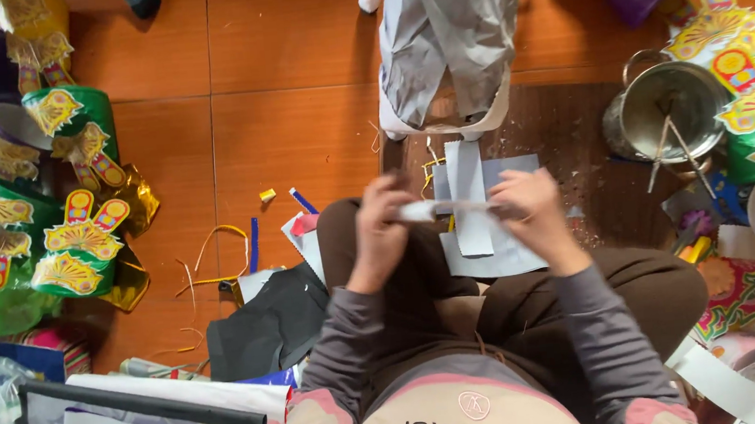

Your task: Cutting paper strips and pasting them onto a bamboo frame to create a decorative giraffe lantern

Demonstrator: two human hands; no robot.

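Holding a thin pale strip point(444, 208) stretched between them, the left hand point(381, 230) and right hand point(530, 213) close their fingers on its two ends above grey sheets point(488, 253) lying on the floor. Finished green-and-gold ornaments point(75, 254) crowd the floor's left edge, while scraps point(254, 240) and a metal pot point(670, 113) suggest work is ongoing.
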